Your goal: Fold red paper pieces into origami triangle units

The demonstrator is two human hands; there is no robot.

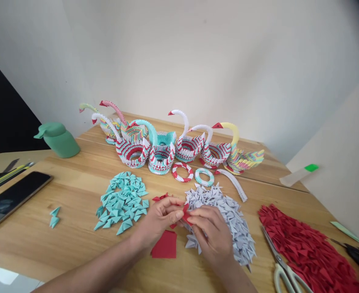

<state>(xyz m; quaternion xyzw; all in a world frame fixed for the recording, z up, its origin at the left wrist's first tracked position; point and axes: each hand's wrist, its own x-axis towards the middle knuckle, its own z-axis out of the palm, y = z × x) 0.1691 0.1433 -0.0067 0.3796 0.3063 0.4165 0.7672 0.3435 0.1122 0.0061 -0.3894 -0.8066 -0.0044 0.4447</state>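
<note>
Between my fingertips is a small folded red paper piece (186, 214). My left hand (164, 215) pinches it from the left, and my right hand (211, 232) pinches it from the right, so the two hands nearly meet. Below my left hand lie flat red paper sheets (164, 245). A few folded red pieces (160, 197) rest just behind my left fingers. The pile of pale grey-white folded pieces (238, 219) spreads behind and right of my right hand. To the left of my left hand is a turquoise pile (122, 201).
Several paper swans (162, 158) stand at the back, with two paper rings (182, 172) and a white curved neck (234, 183) before them. Scissors (278, 258) lie beside a red pile (310, 244) at right. A phone (14, 197) and green container (60, 140) are left.
</note>
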